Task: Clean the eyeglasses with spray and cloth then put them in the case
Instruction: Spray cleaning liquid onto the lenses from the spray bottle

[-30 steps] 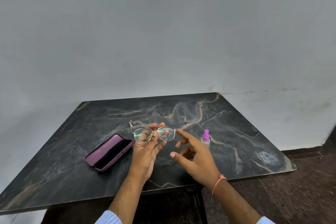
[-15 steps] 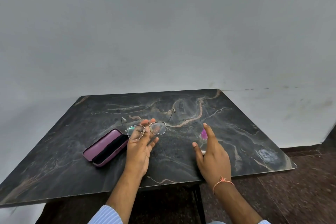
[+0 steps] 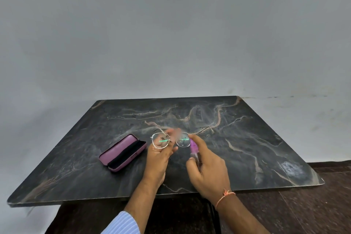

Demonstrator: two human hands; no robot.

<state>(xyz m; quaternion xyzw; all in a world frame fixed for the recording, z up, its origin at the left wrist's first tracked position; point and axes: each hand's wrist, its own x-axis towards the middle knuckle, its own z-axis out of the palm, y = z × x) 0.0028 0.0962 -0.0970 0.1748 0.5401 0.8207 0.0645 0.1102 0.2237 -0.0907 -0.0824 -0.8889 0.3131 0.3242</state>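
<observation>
The eyeglasses (image 3: 170, 140) are held above the middle of the dark marble table (image 3: 266, 148), long axis running left-right, lenses facing the person, temples pointing far. Frame: thin, pale metal; lenses clear with green reflections. The left hand (image 3: 158, 156) pinches the left lens area. The right hand (image 3: 209, 169) grips a spray bottle (image 3: 194, 147), its pink top just beside the right lens. The purple case (image 3: 123, 152) lies open to the left. No legible writing.

Dim even light, blurred fingertips, wide-angle bending

Open case (image 3: 123, 152) on marble table (image 3: 266, 138)
</observation>
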